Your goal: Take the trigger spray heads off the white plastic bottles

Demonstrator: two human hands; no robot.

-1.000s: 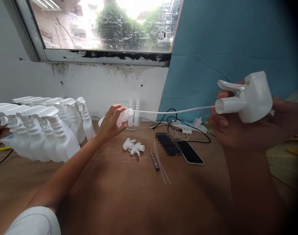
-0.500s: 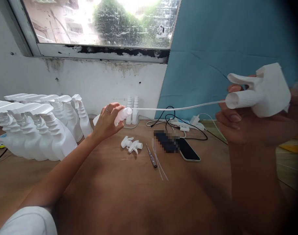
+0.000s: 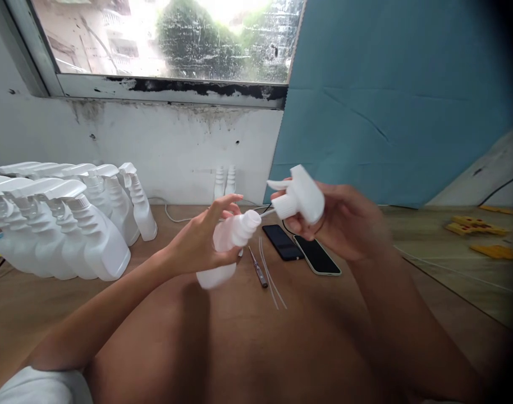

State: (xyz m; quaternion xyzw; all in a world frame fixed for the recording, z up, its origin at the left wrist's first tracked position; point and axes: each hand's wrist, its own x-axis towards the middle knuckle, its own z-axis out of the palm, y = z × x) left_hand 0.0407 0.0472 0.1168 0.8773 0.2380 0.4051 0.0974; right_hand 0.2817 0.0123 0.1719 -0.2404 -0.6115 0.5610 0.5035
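Note:
My left hand is wrapped round a white plastic bottle, tilted with its open neck up and to the right. In my right hand is a white trigger sprayer head, its ribbed collar facing the bottle's neck. A short stretch of thin dip tube shows between collar and neck; the rest appears to be inside the bottle. Collar and neck are a small gap apart.
Several white spray bottles stand in rows at left. A screwdriver, loose thin tubes and two phones lie on the brown table. Two bottles stand by the wall; yellow pieces lie at right.
My right hand has moved left and down, bringing the sprayer head close to the bottle's mouth. My left hand has moved slightly right and down with the bottle, and much less tube shows.

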